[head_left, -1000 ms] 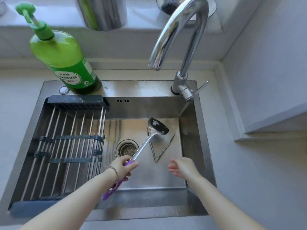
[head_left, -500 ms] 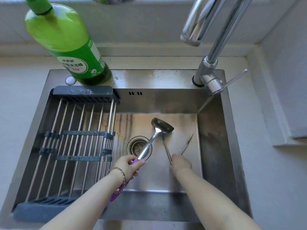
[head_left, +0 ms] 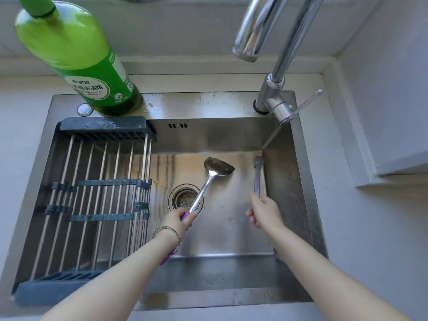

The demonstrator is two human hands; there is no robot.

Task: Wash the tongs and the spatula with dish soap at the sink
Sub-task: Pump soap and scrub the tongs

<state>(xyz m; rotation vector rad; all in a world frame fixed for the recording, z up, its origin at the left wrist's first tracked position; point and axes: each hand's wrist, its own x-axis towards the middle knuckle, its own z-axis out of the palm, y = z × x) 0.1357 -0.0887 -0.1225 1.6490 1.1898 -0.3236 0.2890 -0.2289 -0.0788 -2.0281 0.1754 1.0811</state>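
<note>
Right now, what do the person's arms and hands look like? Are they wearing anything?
Both arms are bare as far as the picture shows, with no sleeves and no gloves. The left hand has a thin, chain-like bracelet round its wrist. The right hand wears nothing that shows, no ring and no watch.

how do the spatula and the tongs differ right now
The spatula has a broad scooped head and a purple handle; the tongs look narrow and all metal. The left hand grips the spatula, the right hand the tongs. The spatula slants up to the right past the drain; the tongs point almost straight back, blurred. Both are shiny metal, held inside the sink.
</note>
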